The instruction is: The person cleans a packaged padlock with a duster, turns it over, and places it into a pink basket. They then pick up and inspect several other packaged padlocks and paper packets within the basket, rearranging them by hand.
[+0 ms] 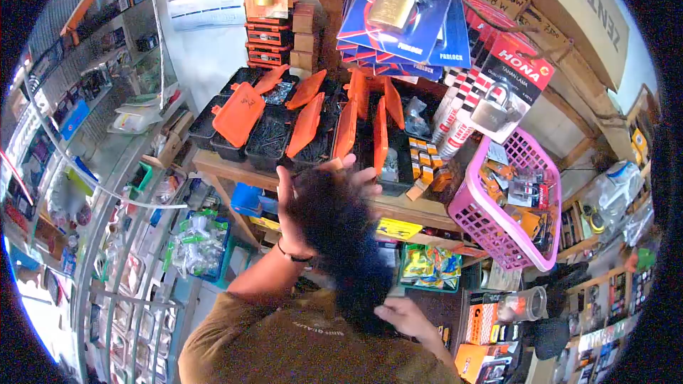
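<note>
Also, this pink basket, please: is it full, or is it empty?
Partly full: orange packets lie in the pink basket, with some bare inner wall visible above them.

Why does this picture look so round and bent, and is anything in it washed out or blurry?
Head view: strong wide-angle bending, with black corners and bowed shelf rails at left; head view: washed-out glare along the lower left edge, fringed blue; head view: dark hair near the middle is smeared and short of detail, while large lettering on the HONA card stays readable.
</note>
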The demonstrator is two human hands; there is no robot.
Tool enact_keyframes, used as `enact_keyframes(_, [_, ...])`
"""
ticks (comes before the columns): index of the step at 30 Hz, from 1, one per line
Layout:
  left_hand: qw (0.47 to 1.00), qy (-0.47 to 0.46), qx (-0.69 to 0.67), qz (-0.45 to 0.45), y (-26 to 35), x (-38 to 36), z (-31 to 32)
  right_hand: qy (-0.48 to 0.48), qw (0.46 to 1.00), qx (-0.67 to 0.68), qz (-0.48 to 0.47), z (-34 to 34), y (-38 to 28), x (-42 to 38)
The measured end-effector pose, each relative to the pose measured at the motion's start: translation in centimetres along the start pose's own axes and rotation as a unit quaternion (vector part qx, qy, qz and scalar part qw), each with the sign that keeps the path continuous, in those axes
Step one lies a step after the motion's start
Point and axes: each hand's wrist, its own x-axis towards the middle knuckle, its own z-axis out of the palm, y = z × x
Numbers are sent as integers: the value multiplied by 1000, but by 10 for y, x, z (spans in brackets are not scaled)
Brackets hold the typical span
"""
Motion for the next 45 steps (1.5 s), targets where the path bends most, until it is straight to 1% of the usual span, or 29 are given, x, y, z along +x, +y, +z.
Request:
enact_keyframes(1, [996,-42,74,-39,5,1,0,-93,995,-10,-39,0,-9,0])
enact_keyframes(3, [997,-40,61,-38,3,1,4,-37,999,-18,5,3,-13,0])
enact_keyframes(5, [965,-74,-237,-88,7,-2,11,104,992,35,61,4,-3,-2])
enact_keyframes(6, [991,-59,-88,-79,8,2,3,23,992,-59,107,1,-34,-2])
enact_keyframes(7, [995,-40,63,-67,9,6,-5,23,992,-58,107,2,-34,0])
enact_keyframes(9, [993,-39,92,-69,13,3,-6,-42,995,-88,8,6,-30,2])
enact_keyframes(10, [996,8,77,-48,9,-2,5,25,997,-76,11,6,-15,3])
enact_keyframes(11, [997,49,-43,-36,13,-3,4,97,992,47,65,13,-9,4])
enact_keyframes(13, [979,133,143,58,7,0,8,-2,994,-96,42,10,-35,5])
enact_keyframes(15, [991,-60,97,-74,24,-4,4,-44,996,-73,-6,13,-25,6])
enact_keyframes(17, [990,-61,100,-74,26,-8,10,-84,993,-49,-59,16,-19,7])
enact_keyframes(19, [999,43,-33,3,21,-12,15,62,997,10,35,16,-16,6])
enact_keyframes(20, [977,90,184,61,18,-10,13,47,997,-62,-25,16,-11,7])
enact_keyframes(21, [977,89,184,63,20,-10,8,46,997,-63,-26,16,-8,8])
enact_keyframes(23, [988,-107,99,-43,28,-11,-2,-76,995,-29,-54,19,-6,10])
enact_keyframes(25, [988,-90,121,-28,25,-13,7,-64,997,-23,-29,19,-12,11])
enact_keyframes(27, [991,80,93,63,18,-14,19,49,998,-22,41,21,-19,13])
enact_keyframes(28, [982,114,110,98,16,-11,14,15,997,-77,6,19,-18,14])
enact_keyframes(29, [994,25,102,10,19,-14,10,15,997,-76,7,16,-19,14])
enact_keyframes(32, [992,-53,117,-13,22,-12,0,-56,997,-49,-13,10,-18,12])
enact_keyframes(34, [990,71,119,37,13,-11,13,70,995,-30,70,10,-11,12])
enact_keyframes(35, [979,118,144,76,11,-9,14,69,995,-30,71,8,-12,11])
enact_keyframes(37, [989,-16,144,-11,20,-12,1,-70,997,-28,-18,1,-16,11])
enact_keyframes(38, [992,-39,115,-26,22,-12,-1,-66,996,-35,-54,2,6,12])
enact_keyframes(39, [992,-40,115,-25,19,-12,2,-66,996,-36,-55,1,-1,12])
enact_keyframes(41, [998,41,37,28,12,-11,11,35,998,-45,-6,3,-18,12])
enact_keyframes(42, [992,113,7,46,16,-8,4,34,998,-46,-5,3,-15,12])
enact_keyframes(43, [993,112,8,47,18,-9,0,-18,999,-45,-15,4,-9,13])
enact_keyframes(45, [993,-25,109,-24,21,-9,-3,-70,996,-44,-26,4,-7,13])
